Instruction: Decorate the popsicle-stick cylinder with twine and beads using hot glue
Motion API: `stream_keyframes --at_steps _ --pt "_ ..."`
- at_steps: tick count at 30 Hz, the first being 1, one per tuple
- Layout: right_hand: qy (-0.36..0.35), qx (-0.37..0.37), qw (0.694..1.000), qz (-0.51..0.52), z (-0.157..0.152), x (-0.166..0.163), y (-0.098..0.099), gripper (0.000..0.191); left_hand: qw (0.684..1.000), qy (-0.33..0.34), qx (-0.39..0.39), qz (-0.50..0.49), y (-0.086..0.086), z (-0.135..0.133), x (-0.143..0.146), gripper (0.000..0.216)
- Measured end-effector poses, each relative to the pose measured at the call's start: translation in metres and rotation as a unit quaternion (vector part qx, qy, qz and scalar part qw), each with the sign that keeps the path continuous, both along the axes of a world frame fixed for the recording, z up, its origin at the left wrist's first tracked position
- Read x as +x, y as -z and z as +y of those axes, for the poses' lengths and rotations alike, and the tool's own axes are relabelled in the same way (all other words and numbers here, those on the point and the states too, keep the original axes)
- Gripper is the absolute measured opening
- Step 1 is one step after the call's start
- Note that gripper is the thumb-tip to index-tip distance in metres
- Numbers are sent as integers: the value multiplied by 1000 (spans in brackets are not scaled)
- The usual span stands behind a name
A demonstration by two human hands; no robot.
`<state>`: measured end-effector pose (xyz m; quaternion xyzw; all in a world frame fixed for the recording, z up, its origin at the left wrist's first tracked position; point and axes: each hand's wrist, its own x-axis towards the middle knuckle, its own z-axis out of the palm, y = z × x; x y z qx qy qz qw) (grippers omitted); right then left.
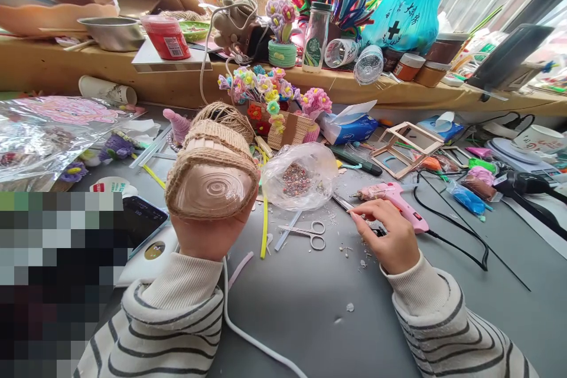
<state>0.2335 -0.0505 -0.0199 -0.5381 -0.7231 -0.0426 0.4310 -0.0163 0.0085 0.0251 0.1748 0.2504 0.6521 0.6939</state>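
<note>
Atop the left hand [207, 237] sits a twine-wrapped jar [212, 172], seemingly gripped.

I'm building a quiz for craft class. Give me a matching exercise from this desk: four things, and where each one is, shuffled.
Things:
1 twine-wrapped jar
2 glue gun
3 scissors
4 plastic bag

Places:
A flat on the table between the hands
B in the left hand
C just behind the right hand
D just behind the scissors

Pairs: 1-B, 2-C, 3-A, 4-D
</note>
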Motion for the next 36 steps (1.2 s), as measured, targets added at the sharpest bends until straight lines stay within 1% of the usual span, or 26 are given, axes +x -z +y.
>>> stream_keyframes --at_steps 9,11,15,17,19,22,26,28,30,34,36 --pt "-28 -8 999 -23 -1 1 2 8 1000 16 24 0 3 0 -2 43" --pt "-50 -15 998 -34 -3 -2 2 9 1000 18 13 4 3 0 -2 46" --pt "-120 -39 991 -53 -8 -13 4 10 1000 18 -9 6 3 -1 -3 49" --pt "-150 -51 985 -65 -10 -19 6 10 1000 18 -10 -3 4 -1 -4 52" --pt "-165 -56 982 -79 -11 -21 6 11 1000 25 -2 -11 5 0 -5 53" --pt "-149 -39 984 -87 -10 -17 3 11 999 34 13 -18 6 1 -6 53" --pt "-71 -2 995 -71 -9 4 -6 8 999 35 25 -19 7 3 -8 56" --pt "-51 2 997 -64 -10 14 -8 8 999 32 30 -14 6 3 -8 55" --pt "-55 -8 997 -60 -14 20 -7 9 999 35 34 -8 5 3 -8 52" --pt "-95 -47 992 -61 -23 21 1 9 999 33 41 2 3 1 -8 45" --pt "-102 -59 991 -62 -27 21 3 9 998 34 49 10 3 1 -8 47"
